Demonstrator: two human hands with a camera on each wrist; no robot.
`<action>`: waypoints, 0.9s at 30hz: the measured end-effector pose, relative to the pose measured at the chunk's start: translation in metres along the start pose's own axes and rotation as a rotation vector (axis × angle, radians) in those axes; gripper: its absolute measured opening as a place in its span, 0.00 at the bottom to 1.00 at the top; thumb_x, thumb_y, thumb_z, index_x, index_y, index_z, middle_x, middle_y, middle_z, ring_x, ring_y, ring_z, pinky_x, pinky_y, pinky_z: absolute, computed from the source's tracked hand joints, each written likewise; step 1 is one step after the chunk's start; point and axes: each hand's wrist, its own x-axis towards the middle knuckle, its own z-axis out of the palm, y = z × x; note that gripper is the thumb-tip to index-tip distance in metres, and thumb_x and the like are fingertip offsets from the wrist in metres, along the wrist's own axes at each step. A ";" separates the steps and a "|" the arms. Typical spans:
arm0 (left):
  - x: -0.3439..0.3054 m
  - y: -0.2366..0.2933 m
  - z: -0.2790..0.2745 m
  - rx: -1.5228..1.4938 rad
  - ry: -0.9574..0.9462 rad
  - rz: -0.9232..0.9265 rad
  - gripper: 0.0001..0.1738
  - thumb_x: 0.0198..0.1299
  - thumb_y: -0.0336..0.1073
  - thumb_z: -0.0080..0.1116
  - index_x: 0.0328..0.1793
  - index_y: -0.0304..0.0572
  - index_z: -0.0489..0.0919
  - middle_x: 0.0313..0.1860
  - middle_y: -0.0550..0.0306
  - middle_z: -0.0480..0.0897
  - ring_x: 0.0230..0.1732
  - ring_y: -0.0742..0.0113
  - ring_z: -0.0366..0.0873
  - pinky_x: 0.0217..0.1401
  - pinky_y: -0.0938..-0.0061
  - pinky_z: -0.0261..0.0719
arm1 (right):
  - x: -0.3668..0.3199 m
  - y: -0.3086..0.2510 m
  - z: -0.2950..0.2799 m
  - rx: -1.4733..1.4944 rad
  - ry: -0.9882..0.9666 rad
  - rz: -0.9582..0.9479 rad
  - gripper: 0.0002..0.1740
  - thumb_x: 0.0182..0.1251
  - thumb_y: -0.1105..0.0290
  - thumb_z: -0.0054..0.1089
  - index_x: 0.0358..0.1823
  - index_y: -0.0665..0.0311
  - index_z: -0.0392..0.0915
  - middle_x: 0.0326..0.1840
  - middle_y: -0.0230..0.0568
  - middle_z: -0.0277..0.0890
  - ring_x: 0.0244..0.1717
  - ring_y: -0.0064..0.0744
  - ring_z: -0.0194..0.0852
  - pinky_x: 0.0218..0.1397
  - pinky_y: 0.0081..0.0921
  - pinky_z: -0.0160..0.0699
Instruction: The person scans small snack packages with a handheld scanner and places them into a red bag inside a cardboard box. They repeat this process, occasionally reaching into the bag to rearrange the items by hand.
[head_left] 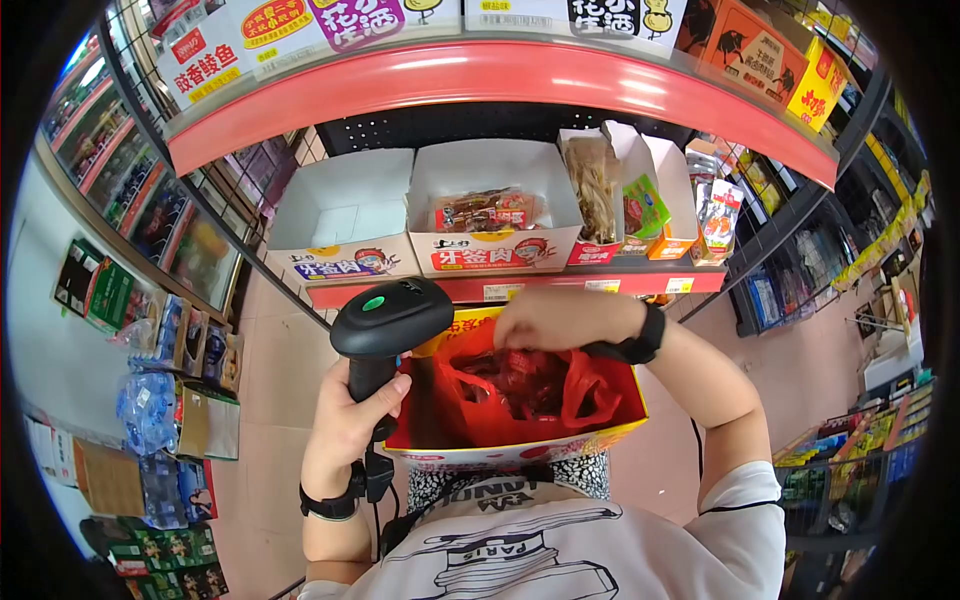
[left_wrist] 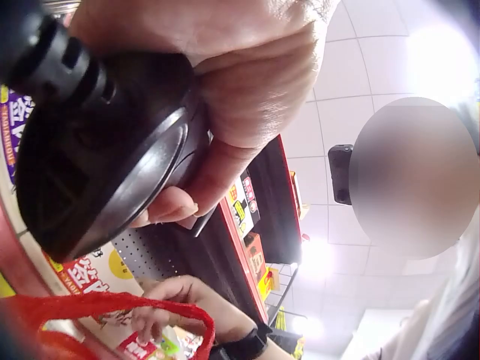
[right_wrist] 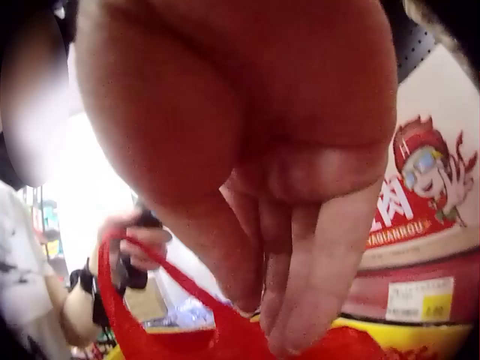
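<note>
My left hand (head_left: 345, 415) grips the handle of a black handheld scanner (head_left: 392, 318), whose rounded head fills much of the left wrist view. A red plastic bag (head_left: 478, 402) stands open inside a red and yellow box (head_left: 530, 448) in front of my body. In the bag lie reddish packets (head_left: 535, 385). Over the bag's mouth, my right hand (head_left: 570, 320) points its fingers down at the contents. The right wrist view shows those fingers (right_wrist: 296, 315) nearly straight, thumb close by, tips against red plastic; no packet shows between them.
Beyond the box, a shelf (head_left: 440, 290) holds open white cartons, one (head_left: 345, 230) with nothing visible inside, another with red packets (head_left: 487, 211). An upper shelf's red edge (head_left: 500, 85) crosses above. Stacked goods (head_left: 150, 410) stand left; racks (head_left: 850, 460) stand right. A cable runs below the scanner.
</note>
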 end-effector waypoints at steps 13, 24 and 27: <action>-0.001 0.003 0.003 0.028 -0.008 0.001 0.12 0.54 0.29 0.62 0.42 0.36 0.73 0.27 0.62 0.76 0.24 0.78 0.70 0.27 0.82 0.69 | 0.011 0.050 0.082 -0.435 -0.198 0.139 0.11 0.53 0.75 0.52 0.38 0.63 0.76 0.39 0.47 0.74 0.42 0.48 0.75 0.44 0.40 0.75; 0.001 0.003 0.006 0.011 -0.035 0.002 0.14 0.55 0.30 0.62 0.47 0.36 0.75 0.28 0.63 0.75 0.24 0.78 0.70 0.27 0.82 0.69 | -0.060 -0.005 -0.005 0.389 0.515 -0.097 0.08 0.51 0.89 0.48 0.29 0.69 0.68 0.46 0.49 0.74 0.47 0.40 0.77 0.49 0.29 0.77; 0.002 0.005 0.008 0.022 -0.061 -0.009 0.14 0.55 0.30 0.62 0.47 0.36 0.75 0.28 0.64 0.74 0.24 0.78 0.70 0.27 0.82 0.69 | -0.079 0.004 -0.021 0.519 0.676 -0.192 0.12 0.50 0.92 0.41 0.30 0.68 0.68 0.52 0.51 0.71 0.53 0.34 0.74 0.54 0.26 0.73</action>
